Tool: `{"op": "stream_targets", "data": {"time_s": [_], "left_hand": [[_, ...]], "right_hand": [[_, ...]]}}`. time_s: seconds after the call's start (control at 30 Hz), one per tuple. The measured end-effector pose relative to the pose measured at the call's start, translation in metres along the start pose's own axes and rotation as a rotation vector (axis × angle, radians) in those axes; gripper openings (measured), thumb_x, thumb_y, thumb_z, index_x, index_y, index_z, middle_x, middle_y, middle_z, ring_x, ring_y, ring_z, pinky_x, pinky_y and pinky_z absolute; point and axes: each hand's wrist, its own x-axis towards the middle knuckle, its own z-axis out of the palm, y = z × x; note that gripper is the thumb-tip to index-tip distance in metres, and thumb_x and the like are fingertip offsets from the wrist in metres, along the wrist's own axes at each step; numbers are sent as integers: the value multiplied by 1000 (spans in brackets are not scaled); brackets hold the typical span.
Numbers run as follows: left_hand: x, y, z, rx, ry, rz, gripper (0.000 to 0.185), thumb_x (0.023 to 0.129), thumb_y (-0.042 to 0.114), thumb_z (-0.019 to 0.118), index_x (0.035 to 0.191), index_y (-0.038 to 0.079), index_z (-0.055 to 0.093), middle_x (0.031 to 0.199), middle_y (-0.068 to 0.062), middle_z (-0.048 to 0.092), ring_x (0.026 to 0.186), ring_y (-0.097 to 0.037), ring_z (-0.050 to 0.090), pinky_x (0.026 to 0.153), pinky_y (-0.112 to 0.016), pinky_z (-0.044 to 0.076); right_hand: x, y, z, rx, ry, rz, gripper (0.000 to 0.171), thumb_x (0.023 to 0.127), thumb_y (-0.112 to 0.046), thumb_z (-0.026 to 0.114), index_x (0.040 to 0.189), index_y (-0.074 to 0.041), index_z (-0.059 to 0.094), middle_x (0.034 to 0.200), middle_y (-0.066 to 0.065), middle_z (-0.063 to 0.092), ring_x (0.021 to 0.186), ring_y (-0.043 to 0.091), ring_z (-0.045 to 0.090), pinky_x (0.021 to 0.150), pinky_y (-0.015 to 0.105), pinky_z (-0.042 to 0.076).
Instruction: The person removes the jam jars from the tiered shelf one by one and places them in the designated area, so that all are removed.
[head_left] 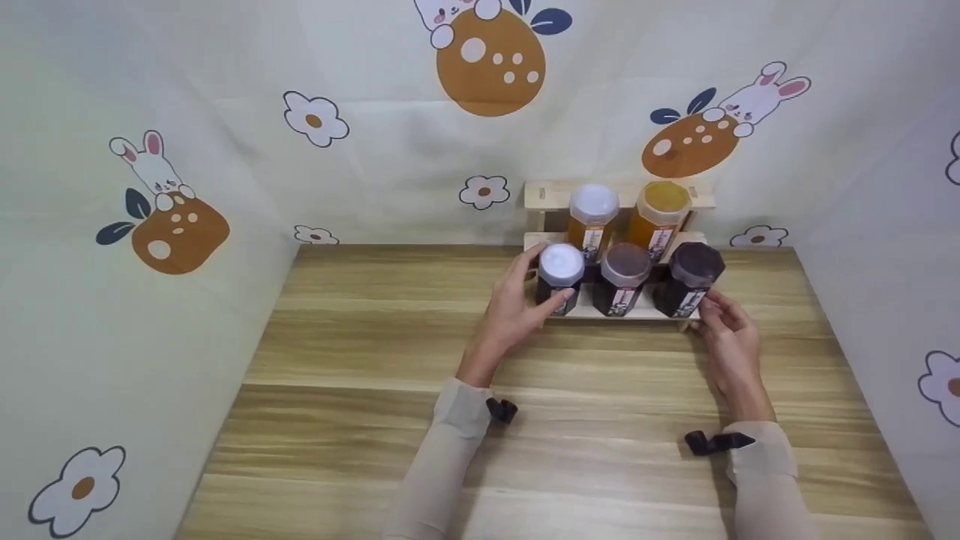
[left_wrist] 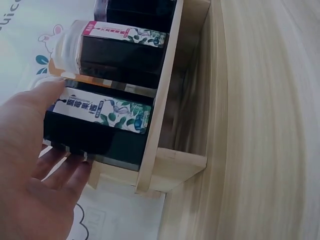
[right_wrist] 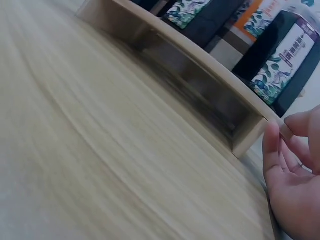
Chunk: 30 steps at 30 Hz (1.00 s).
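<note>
A two-tier wooden rack [head_left: 627, 316] stands at the back of the table. Its front row holds three dark jars: one with a white lid [head_left: 560, 268], one with a brown lid [head_left: 625, 274] and one with a dark purple lid [head_left: 693, 273]. My left hand [head_left: 543, 283] grips the white-lidded jar [left_wrist: 102, 127], thumb [left_wrist: 46, 95] on its front and fingers behind it. My right hand [head_left: 711, 304] pinches the rack's right front corner [right_wrist: 260, 125], just below the purple-lidded jar [right_wrist: 285, 60]. Two orange jars [head_left: 592, 219] [head_left: 660, 216] stand on the upper tier.
The wooden table [head_left: 375, 360] stretches bare in front of and to the left of the rack. Pale cloth walls [head_left: 150, 300] printed with rabbits and flowers close in the left, back and right sides. The rack sits tight against the back wall.
</note>
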Motion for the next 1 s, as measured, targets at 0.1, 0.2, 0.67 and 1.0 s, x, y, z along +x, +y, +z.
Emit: {"op": "stream_targets", "data": {"time_s": [0.1, 0.2, 0.67, 1.0], "left_hand": [[-2, -4, 4, 29, 9, -37, 90, 88, 40, 91, 162, 16, 46, 159, -5, 58, 143, -21, 59, 123, -44, 48], [-7, -9, 11, 78, 14, -69, 93, 87, 45, 91, 163, 17, 45, 158, -5, 59, 143, -22, 58, 124, -47, 47], [-15, -10, 27, 197, 65, -121, 96, 88, 51, 88, 166, 19, 41, 161, -5, 56, 145, -24, 60, 121, -46, 51], [-15, -8, 25, 169, 72, -119, 96, 88, 48, 88, 166, 17, 41, 161, -8, 57, 140, -27, 63, 118, -43, 54]], "right_hand": [[-1, 3, 1, -21, -12, -31, 29, 107, -7, 65, 136, -3, 67, 106, 0, 71, 95, 11, 67, 80, 22, 63], [-2, 4, 1, -35, 2, -52, 30, 107, -6, 65, 137, -2, 67, 104, 0, 71, 93, 11, 67, 80, 21, 63], [-5, 3, -1, -19, 20, -84, 27, 104, -5, 70, 130, -2, 71, 101, 3, 73, 83, 14, 72, 77, 26, 65], [-2, 6, -1, -52, 83, -111, 35, 102, -7, 74, 135, 6, 71, 104, -5, 83, 82, 8, 76, 77, 21, 65]]}}
